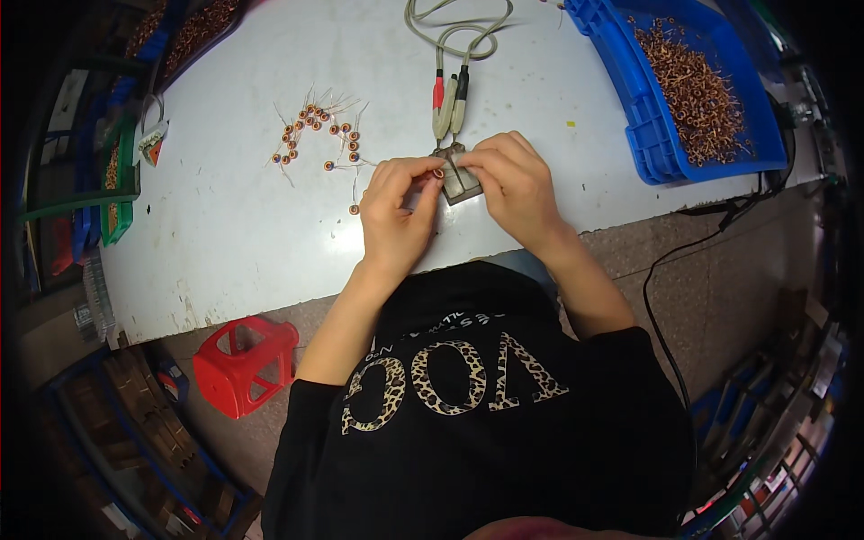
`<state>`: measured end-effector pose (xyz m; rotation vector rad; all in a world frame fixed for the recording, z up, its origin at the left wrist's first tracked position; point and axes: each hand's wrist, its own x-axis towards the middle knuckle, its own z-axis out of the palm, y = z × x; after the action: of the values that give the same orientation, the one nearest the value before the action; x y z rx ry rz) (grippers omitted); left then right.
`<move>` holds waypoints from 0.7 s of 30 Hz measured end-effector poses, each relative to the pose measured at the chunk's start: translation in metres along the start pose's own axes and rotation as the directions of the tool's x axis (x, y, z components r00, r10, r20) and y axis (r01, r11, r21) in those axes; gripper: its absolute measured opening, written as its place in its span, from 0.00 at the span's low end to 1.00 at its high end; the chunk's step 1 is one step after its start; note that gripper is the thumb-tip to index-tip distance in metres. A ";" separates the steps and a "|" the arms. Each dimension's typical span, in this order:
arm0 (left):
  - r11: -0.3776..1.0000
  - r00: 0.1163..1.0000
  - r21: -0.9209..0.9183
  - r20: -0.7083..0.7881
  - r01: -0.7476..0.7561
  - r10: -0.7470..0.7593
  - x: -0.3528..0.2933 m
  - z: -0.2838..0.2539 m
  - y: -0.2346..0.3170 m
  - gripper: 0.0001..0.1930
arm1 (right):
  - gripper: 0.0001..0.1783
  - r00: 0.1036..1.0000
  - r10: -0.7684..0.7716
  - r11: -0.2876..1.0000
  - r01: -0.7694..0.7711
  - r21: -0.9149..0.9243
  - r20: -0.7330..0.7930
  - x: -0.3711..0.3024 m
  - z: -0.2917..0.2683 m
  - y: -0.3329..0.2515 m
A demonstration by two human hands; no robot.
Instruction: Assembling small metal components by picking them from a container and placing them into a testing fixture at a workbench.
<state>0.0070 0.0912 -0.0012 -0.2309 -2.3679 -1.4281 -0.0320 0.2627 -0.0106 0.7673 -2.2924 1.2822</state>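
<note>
My left hand [393, 207] pinches a small copper coil [438, 173] between thumb and forefinger, at the left side of a small metal test block [462, 187]. On the block's right side my right hand [519, 186] has its thumb and fingertips pressed together over the top; what they grip, perhaps a thin wire end, is too small to make out. Two clip leads, one with a red sleeve [438, 93] and one with a black sleeve [463, 85], are attached to the block's far end. Left of my hands lie several loose coils [314, 115] with thin wire ends.
A blue bin [643, 144] heaped with copper coils [688, 94] stands at the right. Grey cable [481, 38] loops at the far side of the white table [234, 243]. A red stool [236, 369] is on the floor at left. A black cable [661, 270] hangs at right.
</note>
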 end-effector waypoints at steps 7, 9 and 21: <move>0.991 0.998 0.127 0.053 -0.048 0.042 -0.001 0.003 -0.001 0.11 | 0.08 0.965 0.262 0.949 -0.259 0.182 0.012 -0.003 0.003 0.006; 0.978 0.995 0.191 0.050 -0.090 0.082 -0.002 0.003 -0.006 0.11 | 0.07 0.966 0.260 0.949 -0.257 0.181 0.007 -0.003 0.005 0.007; 0.984 0.988 0.101 0.039 -0.150 0.146 -0.002 0.004 -0.005 0.11 | 0.08 0.972 0.222 0.954 -0.233 0.190 0.078 -0.004 -0.001 0.004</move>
<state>0.0065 0.0927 -0.0075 -0.3958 -2.3871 -1.2385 -0.0318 0.2662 -0.0152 0.6213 -2.3777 1.6323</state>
